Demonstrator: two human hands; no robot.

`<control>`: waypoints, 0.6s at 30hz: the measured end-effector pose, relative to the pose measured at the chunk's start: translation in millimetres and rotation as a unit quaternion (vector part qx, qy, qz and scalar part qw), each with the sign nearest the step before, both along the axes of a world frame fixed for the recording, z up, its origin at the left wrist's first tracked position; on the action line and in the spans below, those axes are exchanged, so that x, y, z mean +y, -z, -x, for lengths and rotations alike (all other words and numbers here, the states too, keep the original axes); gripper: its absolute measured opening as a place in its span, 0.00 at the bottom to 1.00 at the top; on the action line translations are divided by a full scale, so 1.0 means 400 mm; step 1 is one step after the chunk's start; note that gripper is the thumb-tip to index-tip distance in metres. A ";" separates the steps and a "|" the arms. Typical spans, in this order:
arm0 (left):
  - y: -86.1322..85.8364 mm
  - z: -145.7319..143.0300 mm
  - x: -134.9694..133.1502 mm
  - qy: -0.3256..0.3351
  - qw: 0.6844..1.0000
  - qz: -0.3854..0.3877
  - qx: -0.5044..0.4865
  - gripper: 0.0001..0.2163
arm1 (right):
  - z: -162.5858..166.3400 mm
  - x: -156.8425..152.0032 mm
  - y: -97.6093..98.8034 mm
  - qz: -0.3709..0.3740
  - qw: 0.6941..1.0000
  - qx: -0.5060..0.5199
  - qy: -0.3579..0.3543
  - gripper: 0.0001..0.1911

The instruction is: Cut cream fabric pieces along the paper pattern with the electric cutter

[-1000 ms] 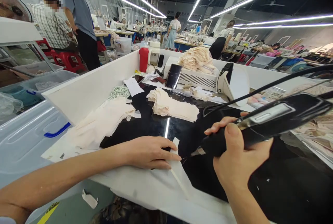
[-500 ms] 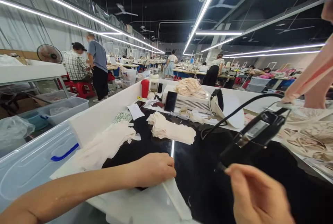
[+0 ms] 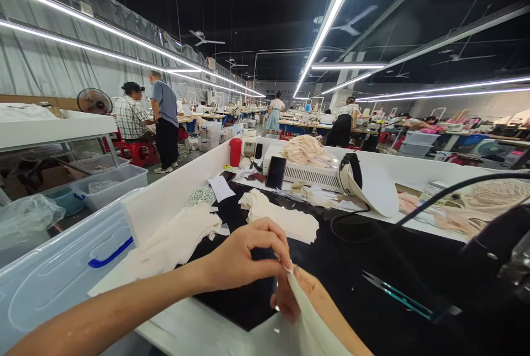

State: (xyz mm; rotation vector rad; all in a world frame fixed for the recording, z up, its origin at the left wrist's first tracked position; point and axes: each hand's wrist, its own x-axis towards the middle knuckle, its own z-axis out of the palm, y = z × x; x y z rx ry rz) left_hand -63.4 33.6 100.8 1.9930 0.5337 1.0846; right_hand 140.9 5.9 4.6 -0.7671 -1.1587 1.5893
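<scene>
My left hand (image 3: 244,256) pinches the top corner of a white fabric piece (image 3: 308,325) with thumb and fingertips, low in the middle of the view. My right hand (image 3: 296,295) is right below it, its fingers closed on the same piece from behind and partly hidden by the cloth. Both hands are over the black table top (image 3: 356,267). A black corded hand tool (image 3: 499,243) lies on the table at the right, apart from both hands. Small teal thread snips (image 3: 395,293) lie between the tool and my hands.
A stack of cream fabric pieces (image 3: 285,222) and a looser pile (image 3: 174,243) lie ahead and left. A white partition (image 3: 174,190) borders the table, with a clear lidded bin (image 3: 58,279) outside it. A phone (image 3: 275,172), a red bottle (image 3: 235,152) and a white machine (image 3: 314,178) stand at the back. People work in the distance.
My right hand has let go of the black tool, which now lies at the right, and has come to the fabric. My left hand has lifted from flat to a pinch. The view has tilted up.
</scene>
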 end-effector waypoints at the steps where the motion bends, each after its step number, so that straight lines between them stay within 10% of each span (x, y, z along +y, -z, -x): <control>1: 0.017 0.002 0.004 -0.021 0.997 0.066 -0.033 0.10 | -0.011 0.006 -0.014 0.017 1.000 -0.013 0.001 0.38; 7: 0.144 -0.011 0.021 0.010 0.854 0.512 -0.091 0.43 | -0.037 0.064 -0.091 0.039 0.990 -0.135 0.025 0.41; 18: 0.156 -0.029 0.087 -0.055 0.875 0.461 -0.135 0.35 | -0.044 0.156 -0.108 0.009 0.978 -0.205 0.021 0.40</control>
